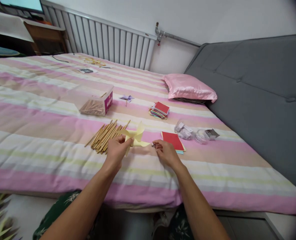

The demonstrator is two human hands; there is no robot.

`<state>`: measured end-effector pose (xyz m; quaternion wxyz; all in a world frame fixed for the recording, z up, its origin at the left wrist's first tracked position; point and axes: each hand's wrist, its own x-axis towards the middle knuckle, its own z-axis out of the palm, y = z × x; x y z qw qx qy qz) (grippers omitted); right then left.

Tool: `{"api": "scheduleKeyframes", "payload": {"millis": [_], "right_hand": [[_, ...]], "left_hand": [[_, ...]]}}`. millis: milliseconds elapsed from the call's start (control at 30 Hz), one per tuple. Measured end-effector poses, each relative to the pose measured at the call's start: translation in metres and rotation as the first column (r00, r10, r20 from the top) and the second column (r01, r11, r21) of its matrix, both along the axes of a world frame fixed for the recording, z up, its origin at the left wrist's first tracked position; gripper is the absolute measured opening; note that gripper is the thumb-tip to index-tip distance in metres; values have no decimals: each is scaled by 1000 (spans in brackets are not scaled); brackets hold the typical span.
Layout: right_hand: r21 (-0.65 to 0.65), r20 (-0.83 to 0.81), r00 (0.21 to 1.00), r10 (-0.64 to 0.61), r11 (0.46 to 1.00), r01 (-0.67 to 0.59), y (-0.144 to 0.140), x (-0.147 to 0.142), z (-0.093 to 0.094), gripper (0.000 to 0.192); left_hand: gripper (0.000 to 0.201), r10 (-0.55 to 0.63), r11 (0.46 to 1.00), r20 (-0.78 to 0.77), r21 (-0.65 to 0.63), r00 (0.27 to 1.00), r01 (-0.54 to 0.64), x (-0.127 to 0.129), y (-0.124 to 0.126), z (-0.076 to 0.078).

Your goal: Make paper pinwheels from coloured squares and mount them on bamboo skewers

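My left hand [116, 150] is closed on a pale yellow paper pinwheel [136, 135], thumb and fingers pressed near its middle. Its folded blades spread up and toward the right. Just right of it, my right hand [166, 152] pinches a small shiny metal piece [153, 145], too small to name exactly. A stack of square paper sheets, red on top [173, 140], lies right behind my right hand. Beside my left hand is a pile of thin wooden sticks [106, 135]. A finished-looking purple pinwheel [126, 98] on a stick lies farther back.
A clear plastic box [95, 100] with more sticks stands behind the pile. Another stack of coloured paper [160, 110] lies mid-bed. Clear round containers [185, 130] sit at the right. A pink pillow [190, 87] rests by the grey headboard [253, 73]; striped bedding [50, 140] covers the bed.
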<state>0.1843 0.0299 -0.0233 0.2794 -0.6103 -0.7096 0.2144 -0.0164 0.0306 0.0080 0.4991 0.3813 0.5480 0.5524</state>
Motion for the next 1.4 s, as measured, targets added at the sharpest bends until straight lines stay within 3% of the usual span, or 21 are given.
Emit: {"api": "scheduleKeyframes", "payload": {"millis": [167, 467, 600, 933, 1400], "right_hand": [[9, -20, 1000, -12, 1000, 13, 0, 8, -1, 40], [-26, 105, 983, -151, 988, 154, -3, 6, -4, 15], [-36, 155, 975, -159, 985, 166, -3, 1, -1, 13], [-58, 150, 986, -75, 995, 85, -7, -6, 2, 14], [24, 66, 998, -23, 999, 21, -7, -10, -2, 21]], "left_hand": [[17, -8, 1000, -31, 2, 999, 8, 3, -1, -4], [19, -44, 999, -19, 22, 999, 44, 10, -2, -14], [22, -60, 998, 30, 10, 998, 60, 12, -3, -15], [21, -91, 992, 145, -78, 985, 103, 14, 1, -15], [20, -31, 999, 98, 46, 995, 26, 28, 36, -13]]}}
